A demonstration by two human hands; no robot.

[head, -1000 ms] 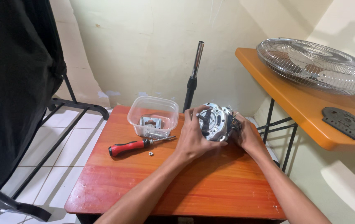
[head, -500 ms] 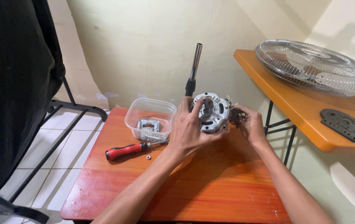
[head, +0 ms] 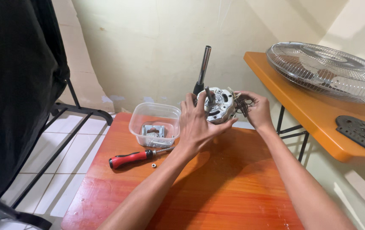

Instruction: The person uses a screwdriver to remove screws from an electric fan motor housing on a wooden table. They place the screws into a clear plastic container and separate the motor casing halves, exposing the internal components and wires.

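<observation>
Both my hands hold a round silver fan motor (head: pixel 219 104) up above the far part of the orange wooden table (head: pixel 225 187). My left hand (head: pixel 197 123) wraps its left side and front, with the fingers over the housing. My right hand (head: pixel 257 110) grips its right side, where dark wires stick out. The motor's shaft points up and toward me.
A clear plastic tub (head: pixel 155 124) with metal parts stands on the table's left. A red-handled screwdriver (head: pixel 136 156) and a small nut (head: pixel 154 165) lie in front of it. A chrome pole (head: pixel 202 68) rises behind the motor. A wire fan grille (head: pixel 327 70) and black plate (head: pixel 361 132) rest on the orange shelf at right.
The motor has been lifted off the table and tilted, so its shaft end now faces up. Both hands have kept hold of it.
</observation>
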